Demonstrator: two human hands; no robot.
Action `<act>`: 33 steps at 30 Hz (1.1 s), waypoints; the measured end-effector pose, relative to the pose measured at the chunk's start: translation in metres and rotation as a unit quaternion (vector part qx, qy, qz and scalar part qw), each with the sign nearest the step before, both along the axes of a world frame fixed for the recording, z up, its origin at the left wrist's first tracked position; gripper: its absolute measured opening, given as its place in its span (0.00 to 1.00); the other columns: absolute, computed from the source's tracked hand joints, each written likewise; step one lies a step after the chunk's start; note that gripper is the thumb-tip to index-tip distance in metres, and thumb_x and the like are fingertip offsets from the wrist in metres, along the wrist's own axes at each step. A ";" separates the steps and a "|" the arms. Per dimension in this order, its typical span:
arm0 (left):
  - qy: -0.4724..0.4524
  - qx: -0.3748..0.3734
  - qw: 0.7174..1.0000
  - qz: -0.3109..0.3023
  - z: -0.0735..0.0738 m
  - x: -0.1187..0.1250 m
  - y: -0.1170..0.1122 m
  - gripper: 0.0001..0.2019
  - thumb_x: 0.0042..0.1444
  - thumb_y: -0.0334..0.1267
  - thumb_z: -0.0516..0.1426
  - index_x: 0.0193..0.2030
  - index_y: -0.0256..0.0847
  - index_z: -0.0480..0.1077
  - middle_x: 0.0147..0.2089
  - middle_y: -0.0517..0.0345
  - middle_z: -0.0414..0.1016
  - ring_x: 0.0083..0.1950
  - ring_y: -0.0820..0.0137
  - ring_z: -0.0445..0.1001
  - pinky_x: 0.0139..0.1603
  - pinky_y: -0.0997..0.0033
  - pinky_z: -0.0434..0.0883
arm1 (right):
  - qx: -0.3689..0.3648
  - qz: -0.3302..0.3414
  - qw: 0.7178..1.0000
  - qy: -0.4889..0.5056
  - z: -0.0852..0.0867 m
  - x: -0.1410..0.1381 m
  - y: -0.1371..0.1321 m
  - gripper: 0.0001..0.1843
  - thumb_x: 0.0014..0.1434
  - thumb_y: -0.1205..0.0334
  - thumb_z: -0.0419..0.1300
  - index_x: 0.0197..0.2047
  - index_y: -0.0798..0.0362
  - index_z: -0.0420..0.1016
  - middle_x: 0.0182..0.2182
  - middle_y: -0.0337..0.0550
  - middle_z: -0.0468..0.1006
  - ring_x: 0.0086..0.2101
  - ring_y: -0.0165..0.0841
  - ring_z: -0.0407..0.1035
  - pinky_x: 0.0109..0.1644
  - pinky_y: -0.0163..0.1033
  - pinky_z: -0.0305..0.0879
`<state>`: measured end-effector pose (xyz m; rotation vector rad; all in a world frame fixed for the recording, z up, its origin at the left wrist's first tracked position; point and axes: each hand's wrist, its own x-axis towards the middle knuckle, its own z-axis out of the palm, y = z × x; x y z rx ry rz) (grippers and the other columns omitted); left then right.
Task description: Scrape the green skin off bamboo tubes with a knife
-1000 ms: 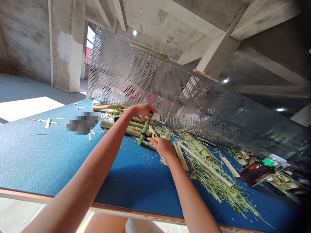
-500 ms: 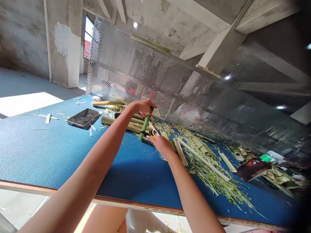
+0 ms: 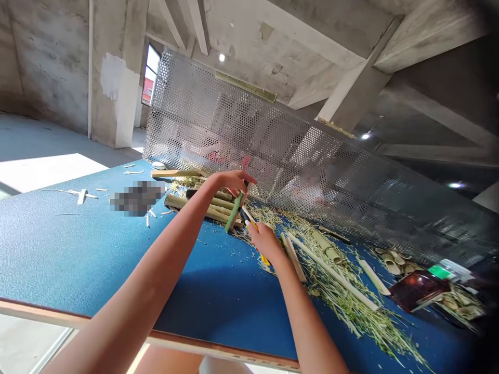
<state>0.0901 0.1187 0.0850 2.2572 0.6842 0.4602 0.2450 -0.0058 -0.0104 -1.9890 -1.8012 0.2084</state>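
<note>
My left hand (image 3: 231, 181) is closed round the top end of a short green bamboo stick (image 3: 234, 211), which stands tilted with its lower end on the blue table (image 3: 78, 244). My right hand (image 3: 265, 240) grips a yellow-handled knife (image 3: 255, 227); its blade points up against the stick's right side. Several cut bamboo pieces (image 3: 198, 201) lie just behind the stick.
A perforated metal screen (image 3: 280, 150) runs along the table's far side. Bamboo shavings (image 3: 346, 296) and split strips (image 3: 331, 270) cover the table to the right. A dark red box (image 3: 416, 288) sits far right. A blurred flat object (image 3: 136, 197) lies to the left.
The knife blade has come up along the stick, and my right hand has shifted slightly right. My left hand still holds the stick's top. The view has shifted a little.
</note>
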 end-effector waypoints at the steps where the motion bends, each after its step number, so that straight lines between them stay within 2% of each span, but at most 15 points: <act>1: 0.006 0.004 1.000 0.004 0.000 0.000 0.000 0.37 0.42 0.33 0.55 0.64 0.43 0.56 0.44 0.55 0.72 0.46 0.65 0.70 0.46 0.65 0.70 | -0.021 0.007 0.999 0.042 -0.003 -0.004 0.000 0.18 0.63 0.52 0.41 0.35 0.54 0.64 0.21 0.39 0.69 0.20 0.29 0.63 0.24 0.32 0.55; 4: 0.035 0.024 0.999 0.026 0.002 0.002 0.002 0.38 0.42 0.33 0.56 0.65 0.41 0.54 0.41 0.56 0.72 0.43 0.66 0.71 0.46 0.64 0.70 | -0.061 0.037 0.988 0.135 -0.008 -0.013 -0.001 0.15 0.63 0.53 0.39 0.36 0.52 0.60 0.19 0.34 0.65 0.17 0.27 0.61 0.22 0.31 0.58; 8: 0.056 0.046 0.997 0.027 0.004 0.005 0.005 0.35 0.45 0.34 0.57 0.63 0.41 0.57 0.39 0.56 0.71 0.41 0.67 0.72 0.43 0.65 0.72 | -0.076 0.030 0.984 0.156 0.000 -0.018 -0.009 0.12 0.63 0.55 0.39 0.33 0.52 0.57 0.17 0.32 0.62 0.15 0.26 0.59 0.20 0.31 0.58; 11: 0.059 0.059 0.996 0.025 0.004 0.006 0.004 0.30 0.46 0.35 0.58 0.59 0.39 0.63 0.38 0.55 0.70 0.38 0.68 0.73 0.40 0.66 0.72 | -0.093 0.029 0.987 0.124 0.008 -0.017 -0.014 0.11 0.63 0.57 0.40 0.32 0.51 0.56 0.17 0.32 0.61 0.15 0.26 0.59 0.20 0.31 0.58; 14: 0.064 0.062 0.996 0.026 0.005 0.008 0.001 0.29 0.45 0.36 0.59 0.57 0.37 0.64 0.38 0.54 0.70 0.39 0.65 0.73 0.40 0.64 0.73 | -0.097 0.032 0.993 0.059 0.009 -0.018 -0.015 0.12 0.64 0.58 0.39 0.32 0.52 0.57 0.18 0.35 0.63 0.16 0.26 0.61 0.20 0.31 0.58; 17: 0.059 0.061 0.996 0.036 0.004 0.009 0.000 0.31 0.44 0.37 0.60 0.58 0.39 0.63 0.39 0.53 0.71 0.40 0.65 0.73 0.41 0.64 0.73 | -0.179 0.017 0.984 -0.020 0.000 -0.022 -0.013 0.11 0.63 0.62 0.42 0.31 0.53 0.60 0.15 0.36 0.63 0.14 0.28 0.61 0.19 0.32 0.57; 20: 0.055 0.063 0.996 0.040 0.003 0.009 0.000 0.31 0.45 0.37 0.60 0.59 0.41 0.62 0.41 0.52 0.71 0.41 0.64 0.72 0.42 0.62 0.72 | -0.243 0.013 0.969 -0.043 -0.006 -0.022 -0.011 0.11 0.62 0.64 0.44 0.30 0.54 0.62 0.12 0.36 0.61 0.12 0.31 0.61 0.18 0.34 0.56; 22: 0.064 0.058 0.995 0.041 0.003 0.009 0.000 0.31 0.46 0.37 0.59 0.60 0.40 0.62 0.42 0.51 0.71 0.42 0.63 0.72 0.43 0.61 0.72 | -0.214 0.017 0.976 -0.027 -0.003 -0.018 -0.011 0.12 0.63 0.63 0.43 0.30 0.53 0.61 0.13 0.37 0.63 0.13 0.31 0.61 0.19 0.34 0.56; 26: 0.074 0.060 0.995 0.044 0.004 0.009 0.001 0.34 0.45 0.38 0.59 0.61 0.38 0.59 0.43 0.50 0.70 0.43 0.62 0.72 0.44 0.61 0.71 | -0.098 0.017 0.995 0.018 0.010 -0.010 -0.015 0.15 0.64 0.59 0.39 0.31 0.53 0.60 0.19 0.38 0.66 0.15 0.28 0.63 0.21 0.33 0.58; 27: 0.072 0.064 0.995 0.040 0.004 0.009 0.001 0.34 0.45 0.38 0.59 0.61 0.38 0.59 0.43 0.50 0.70 0.43 0.62 0.72 0.44 0.61 0.71 | -0.092 0.016 0.995 0.025 0.011 -0.010 -0.016 0.14 0.64 0.59 0.39 0.32 0.53 0.60 0.19 0.38 0.66 0.15 0.28 0.63 0.21 0.33 0.58; 32: 0.074 0.087 0.993 0.039 0.003 0.013 0.002 0.34 0.45 0.37 0.58 0.61 0.38 0.58 0.42 0.51 0.71 0.40 0.65 0.72 0.40 0.65 0.71 | -0.246 0.015 0.969 0.006 0.003 -0.020 -0.018 0.13 0.62 0.60 0.44 0.28 0.52 0.60 0.12 0.36 0.61 0.12 0.30 0.59 0.20 0.35 0.57; 33: 0.074 0.091 0.992 0.045 0.003 0.013 0.000 0.34 0.45 0.37 0.58 0.61 0.38 0.58 0.42 0.51 0.71 0.39 0.66 0.72 0.40 0.66 0.71 | -0.259 0.019 0.966 0.004 0.002 -0.020 -0.018 0.13 0.62 0.60 0.44 0.27 0.52 0.60 0.12 0.36 0.61 0.12 0.30 0.59 0.20 0.36 0.57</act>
